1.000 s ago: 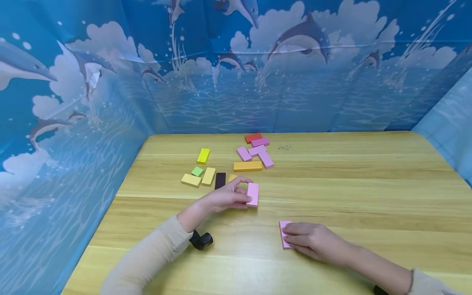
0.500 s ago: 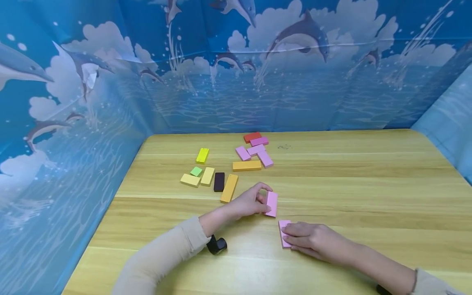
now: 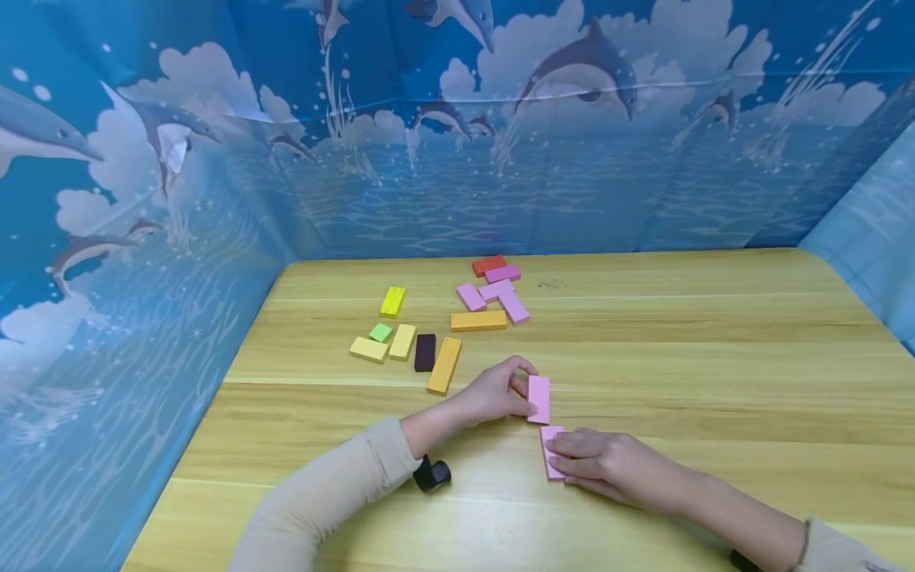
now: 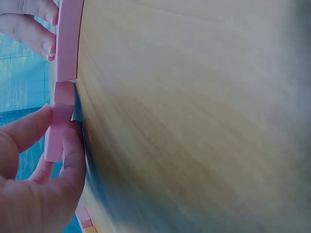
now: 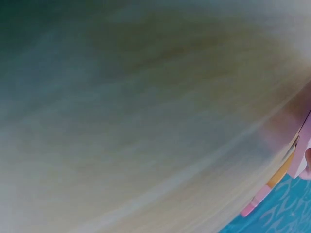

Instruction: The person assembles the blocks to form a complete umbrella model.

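Observation:
My left hand (image 3: 500, 392) pinches a pink block (image 3: 539, 398) lying flat on the wooden table (image 3: 715, 365), fingers curled at its left edge. Just below it lies a second pink block (image 3: 549, 451), its far end touching or nearly touching the first. My right hand (image 3: 608, 465) rests flat on that second block with straight fingers. In the left wrist view the held pink block (image 4: 59, 124) sits end to end with the other pink block (image 4: 67, 43), thumb and fingers (image 4: 29, 131) around it. The right wrist view is mostly blurred table.
Behind the hands lie loose blocks: an orange one (image 3: 444, 365), a dark one (image 3: 425, 352), yellow ones (image 3: 403, 342), a green one (image 3: 380, 332), another orange (image 3: 478, 321), several pink (image 3: 500, 298) and a red (image 3: 489, 264). Blue dolphin-print walls (image 3: 457, 143) enclose the table on three sides.
My left hand has slid the pink block right and toward me, up to the far end of the block under my right hand. The right hand has stayed put.

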`<state>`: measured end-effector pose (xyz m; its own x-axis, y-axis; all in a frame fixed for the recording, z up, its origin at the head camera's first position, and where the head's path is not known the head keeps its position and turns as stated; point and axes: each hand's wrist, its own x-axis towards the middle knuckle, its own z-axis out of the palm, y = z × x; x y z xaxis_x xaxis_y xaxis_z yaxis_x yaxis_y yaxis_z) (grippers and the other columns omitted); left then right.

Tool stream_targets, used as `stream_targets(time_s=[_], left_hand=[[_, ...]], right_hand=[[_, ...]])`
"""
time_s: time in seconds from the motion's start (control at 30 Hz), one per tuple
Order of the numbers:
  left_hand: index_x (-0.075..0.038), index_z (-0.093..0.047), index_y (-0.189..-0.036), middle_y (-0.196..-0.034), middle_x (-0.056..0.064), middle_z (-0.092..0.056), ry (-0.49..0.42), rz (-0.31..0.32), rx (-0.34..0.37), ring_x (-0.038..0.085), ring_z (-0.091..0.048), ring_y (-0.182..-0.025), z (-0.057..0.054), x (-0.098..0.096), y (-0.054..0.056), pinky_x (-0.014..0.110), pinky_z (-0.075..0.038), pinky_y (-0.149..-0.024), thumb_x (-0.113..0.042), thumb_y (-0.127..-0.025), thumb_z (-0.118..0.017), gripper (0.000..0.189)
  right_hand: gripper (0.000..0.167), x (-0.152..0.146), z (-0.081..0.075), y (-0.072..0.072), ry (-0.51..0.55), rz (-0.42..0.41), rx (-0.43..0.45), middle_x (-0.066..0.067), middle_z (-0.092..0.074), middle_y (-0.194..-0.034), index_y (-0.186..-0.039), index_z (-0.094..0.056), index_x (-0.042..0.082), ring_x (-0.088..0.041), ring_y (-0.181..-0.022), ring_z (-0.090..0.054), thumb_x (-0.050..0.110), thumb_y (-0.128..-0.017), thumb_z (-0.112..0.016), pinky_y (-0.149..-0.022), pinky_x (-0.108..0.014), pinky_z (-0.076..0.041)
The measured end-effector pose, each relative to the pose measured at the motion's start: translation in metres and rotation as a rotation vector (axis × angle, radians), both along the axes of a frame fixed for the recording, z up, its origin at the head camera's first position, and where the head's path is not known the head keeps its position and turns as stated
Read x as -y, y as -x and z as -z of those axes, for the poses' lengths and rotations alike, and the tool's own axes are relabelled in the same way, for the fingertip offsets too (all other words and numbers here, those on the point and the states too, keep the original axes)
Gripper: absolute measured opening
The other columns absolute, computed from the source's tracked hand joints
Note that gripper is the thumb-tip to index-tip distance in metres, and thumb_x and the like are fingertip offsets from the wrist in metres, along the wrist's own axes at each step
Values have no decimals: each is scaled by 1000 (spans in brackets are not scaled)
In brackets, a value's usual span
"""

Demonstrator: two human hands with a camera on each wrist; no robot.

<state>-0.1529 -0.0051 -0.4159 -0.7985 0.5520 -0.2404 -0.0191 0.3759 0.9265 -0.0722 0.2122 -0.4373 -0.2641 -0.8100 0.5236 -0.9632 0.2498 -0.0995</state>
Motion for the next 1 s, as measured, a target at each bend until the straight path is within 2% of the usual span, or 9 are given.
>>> stream_targets(time_s=[0.2,0.43,0.77,1.0], left_hand=[[-6,-54,-111,-90,6,-56,32,2,-30,11,-54,-62,0,-3,-2,21,-46,-57,5,-73,-75,44],[-3,-53,-113,-93,4,-54,78,34,-85,8,-58,-68,0,-5,-2,20,-48,-61,1,-74,-75,45],[0,-56,-107,-90,3,-53,117,42,-167,5,-54,-64,3,-7,-1,17,-46,-62,-3,-71,-78,42],[-1,-63,-107,-92,3,-52,225,45,-290,6,-45,-77,3,-9,-1,18,-40,-72,-12,-69,-82,44]], right_hand=[[28,0,-1,1,-11,0,31,-12,-65,-113,-109,-70,5,-23,-102,-63,23,-96,-53,-89,-32,-47],[27,1,-5,2,-4,14,102,-11,-66,-112,-106,-71,5,-22,-101,-63,22,-96,-53,-91,-29,-46],[27,3,-5,4,-10,1,54,-11,-67,-110,-102,-72,5,-22,-100,-64,22,-96,-53,-89,-31,-47],[32,4,-4,5,-6,-13,-7,-11,-67,-108,-101,-73,6,-23,-98,-64,24,-98,-47,-86,-32,-49]])
